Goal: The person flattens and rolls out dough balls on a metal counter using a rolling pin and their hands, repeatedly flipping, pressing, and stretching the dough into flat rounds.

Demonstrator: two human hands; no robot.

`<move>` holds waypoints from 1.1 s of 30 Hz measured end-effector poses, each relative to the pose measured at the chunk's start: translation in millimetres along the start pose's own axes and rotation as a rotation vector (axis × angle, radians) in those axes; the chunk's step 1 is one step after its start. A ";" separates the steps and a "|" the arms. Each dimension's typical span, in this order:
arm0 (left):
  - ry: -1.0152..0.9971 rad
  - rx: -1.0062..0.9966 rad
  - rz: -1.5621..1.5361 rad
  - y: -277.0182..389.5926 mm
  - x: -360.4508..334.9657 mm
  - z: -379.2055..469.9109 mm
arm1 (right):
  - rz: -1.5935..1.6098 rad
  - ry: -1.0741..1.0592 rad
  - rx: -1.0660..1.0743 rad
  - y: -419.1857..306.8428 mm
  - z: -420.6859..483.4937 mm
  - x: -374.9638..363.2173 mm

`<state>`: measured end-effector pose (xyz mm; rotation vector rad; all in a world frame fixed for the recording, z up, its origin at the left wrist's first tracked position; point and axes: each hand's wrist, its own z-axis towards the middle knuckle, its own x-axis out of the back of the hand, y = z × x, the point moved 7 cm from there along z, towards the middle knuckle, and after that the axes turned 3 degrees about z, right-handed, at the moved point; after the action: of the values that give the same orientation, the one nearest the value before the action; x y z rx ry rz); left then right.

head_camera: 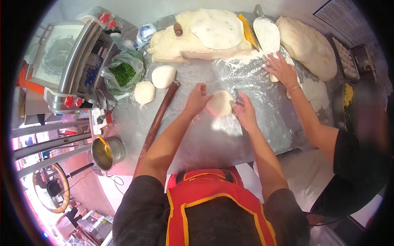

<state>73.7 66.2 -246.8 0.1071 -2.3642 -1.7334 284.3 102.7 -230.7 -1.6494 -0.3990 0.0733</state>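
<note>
A round, flattened piece of dough [220, 103] lies on the metal worktop [190, 147] between my two hands. On its left side, my left hand [198, 97] has its fingers curled at the dough's edge. My right hand [243, 108] is at the opposite edge, thumb and fingers apart; whether either hand grips the dough cannot be told. Left of my left hand lies a long wooden rolling pin [158, 118], running beside my left forearm. Two dough balls [163, 77] [144, 92] rest near its far end. Loose flour [237, 69] is spread over the worktop beyond my hands.
Large dough masses [172, 43] [307, 46] line the back, with a yellow scraper [248, 32] and a floured scoop [267, 34]. A co-worker's hand [281, 70] touches dough at right. On the left are a dough roller machine [74, 58], a bag of chopped greens [123, 73] and a metal pot [107, 153].
</note>
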 end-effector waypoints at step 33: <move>0.271 -0.286 0.874 1.7 20.4 -81.7 | -0.644 -0.041 0.439 -18.5 0.8 -47.5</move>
<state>71.0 -13.3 -219.1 -0.6000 -1.5634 -1.4428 235.7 90.5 -221.6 -1.0328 -0.8627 -0.2705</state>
